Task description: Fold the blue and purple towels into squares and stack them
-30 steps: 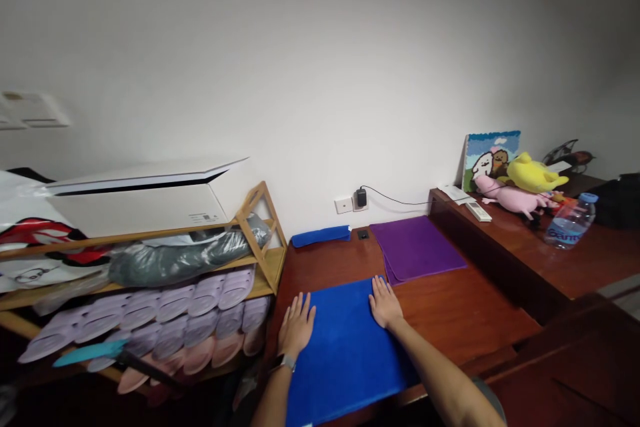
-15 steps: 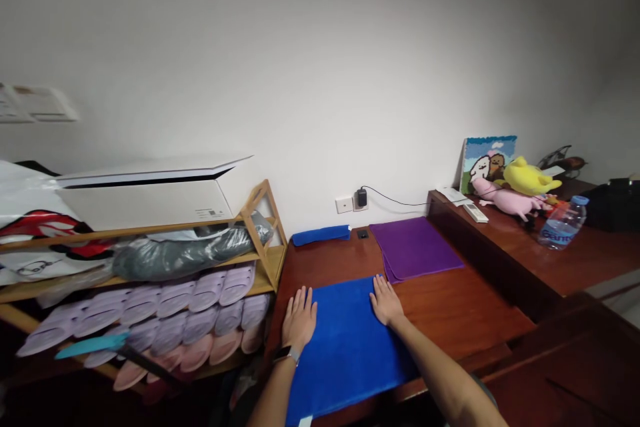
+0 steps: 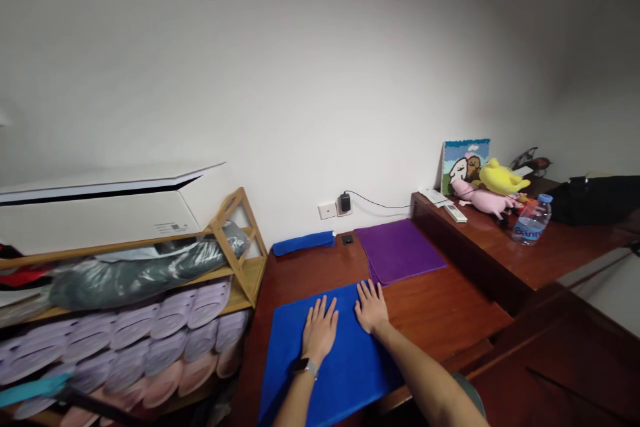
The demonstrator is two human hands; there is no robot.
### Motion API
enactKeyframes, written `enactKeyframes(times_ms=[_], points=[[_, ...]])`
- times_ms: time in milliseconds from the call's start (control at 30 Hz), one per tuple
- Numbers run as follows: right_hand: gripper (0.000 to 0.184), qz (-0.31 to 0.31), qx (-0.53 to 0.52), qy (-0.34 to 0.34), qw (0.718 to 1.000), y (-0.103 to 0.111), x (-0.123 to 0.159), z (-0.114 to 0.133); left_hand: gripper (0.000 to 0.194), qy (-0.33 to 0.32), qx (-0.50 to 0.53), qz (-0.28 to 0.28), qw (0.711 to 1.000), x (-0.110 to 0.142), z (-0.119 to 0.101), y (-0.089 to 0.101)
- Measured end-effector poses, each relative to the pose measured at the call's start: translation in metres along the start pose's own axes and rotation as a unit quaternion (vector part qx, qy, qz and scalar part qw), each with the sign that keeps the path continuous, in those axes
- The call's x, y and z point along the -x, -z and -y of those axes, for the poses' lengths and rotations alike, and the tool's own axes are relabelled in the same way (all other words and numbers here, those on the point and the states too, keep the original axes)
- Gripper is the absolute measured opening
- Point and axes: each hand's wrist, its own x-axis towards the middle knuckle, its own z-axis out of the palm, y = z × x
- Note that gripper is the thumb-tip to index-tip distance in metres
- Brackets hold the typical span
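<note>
left hand and right hand are both opened out flat on the blue cloth, gripping nothing; purple cloth's just beyond the right one on the counter.

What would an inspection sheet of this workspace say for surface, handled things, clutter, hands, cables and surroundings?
Surface: reddish-brown wooden desk, glossy.
Handled things: large blue cloth, spread flat.
Clutter: flat purple cloth and narrow folded blue cloth behind; pink plush toy, yellow plush toy, white remote control and clear plastic bottle with blue cap on the raised wooden surface at right.
Hands: left hand and right hand flat on the large cloth, fingers extended; no grip seen.
Cables: thin black cable from a black plug adapter at the wall.
Surroundings: white wall; wooden rack with lilac and pink slippers at left.
</note>
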Motion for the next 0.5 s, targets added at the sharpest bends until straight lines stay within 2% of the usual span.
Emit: enactKeyframes(times_ms=[67, 133, 367, 500], points=[[0.069, 0.013, -0.006, -0.009, 1.0, 0.001, -0.001, 0.0, 0.054, 0.003, 0.002, 0.008, 1.0, 0.002, 0.016, 0.005], [0.069, 0.021, -0.002, -0.011, 1.0, 0.002, -0.001, 0.001, 0.055, 0.005, 0.002, 0.019, 1.0, 0.003, 0.021, 0.008], [0.071, 0.01, 0.012, 0.047, 0.999, -0.004, -0.003, -0.003, 0.057, 0.014, -0.005, 0.041, 0.999, 0.002, 0.013, 0.013], [0.073, 0.021, -0.009, 0.03, 0.999, -0.017, -0.008, -0.006, 0.057, -0.014, -0.001, 0.031, 0.999, -0.007, -0.002, 0.014]])
